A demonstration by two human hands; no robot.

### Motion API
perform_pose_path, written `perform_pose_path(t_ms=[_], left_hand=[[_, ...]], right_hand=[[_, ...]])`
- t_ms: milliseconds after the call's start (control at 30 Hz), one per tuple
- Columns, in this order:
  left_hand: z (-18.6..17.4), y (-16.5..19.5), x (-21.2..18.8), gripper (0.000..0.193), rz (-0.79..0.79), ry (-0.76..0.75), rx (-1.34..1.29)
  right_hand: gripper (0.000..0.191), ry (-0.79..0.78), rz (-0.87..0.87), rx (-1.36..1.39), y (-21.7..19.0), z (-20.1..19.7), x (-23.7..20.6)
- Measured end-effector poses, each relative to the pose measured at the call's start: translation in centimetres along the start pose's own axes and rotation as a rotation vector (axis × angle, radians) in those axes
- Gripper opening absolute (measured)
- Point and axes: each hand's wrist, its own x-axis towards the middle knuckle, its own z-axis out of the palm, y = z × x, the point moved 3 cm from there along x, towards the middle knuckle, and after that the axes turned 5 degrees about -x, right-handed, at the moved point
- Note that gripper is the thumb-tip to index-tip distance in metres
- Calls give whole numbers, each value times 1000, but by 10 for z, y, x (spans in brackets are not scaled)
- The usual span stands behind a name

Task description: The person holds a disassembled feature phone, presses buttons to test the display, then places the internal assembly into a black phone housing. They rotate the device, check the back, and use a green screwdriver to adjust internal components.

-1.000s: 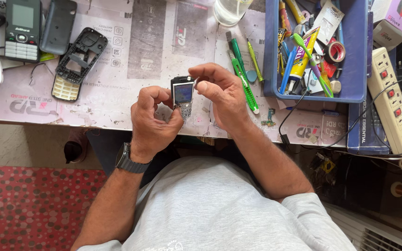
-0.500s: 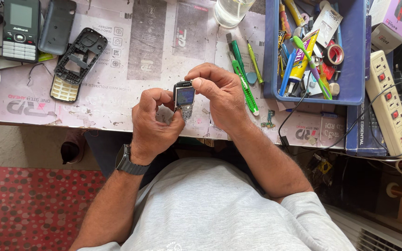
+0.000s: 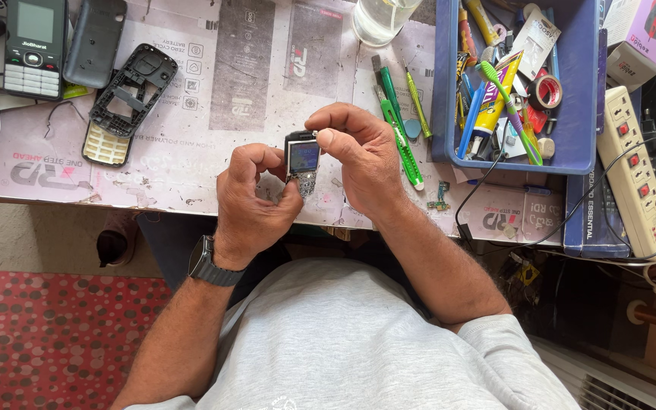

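Note:
A small opened phone board with a lit blue screen (image 3: 303,161) is held upright above the table's near edge. My left hand (image 3: 250,205) grips its lower part, thumb against its side; a dark watch sits on that wrist. My right hand (image 3: 358,156) pinches the phone's top corner with thumb and forefinger. Both hands meet over the printed paper sheet (image 3: 252,68) covering the table.
An empty black phone shell with keypad (image 3: 123,102) lies at left, next to a keypad phone (image 3: 34,36) and a dark back cover (image 3: 94,39). Green screwdrivers (image 3: 396,121), a glass (image 3: 380,19), a blue tool tray (image 3: 578,114) and a power strip (image 3: 635,178) are at right.
Both hands and the phone board have stayed almost in place; the right thumb and forefinger have shifted slightly on its top edge.

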Motion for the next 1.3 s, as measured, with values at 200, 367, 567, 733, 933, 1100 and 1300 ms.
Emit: perform_pose_path(t_ms=[200,367,567,733,933,1100,1300], left_hand=[[-1,-12,-6,45,-42,0,15],[1,-25,-8,46,-18,10,9],[0,-49,-13,45,-50,22,-19],[0,-60,-26,44,-115,44,-84],[7,-57,-46,46,-47,33,-70],[19,-58,-58,45,-111,99,-97],[30,-55,-55,45,-110,161,-139]], right_hand=[[30,-19,-1,41,13,-6,4],[33,-5,17,56,27,-13,9],[38,76,98,57,54,-19,18],[39,133,137,91,72,-21,14],[38,178,147,77,78,-27,-1],[37,219,142,126,84,-40,-12],[33,289,120,214,96,-60,-9]])
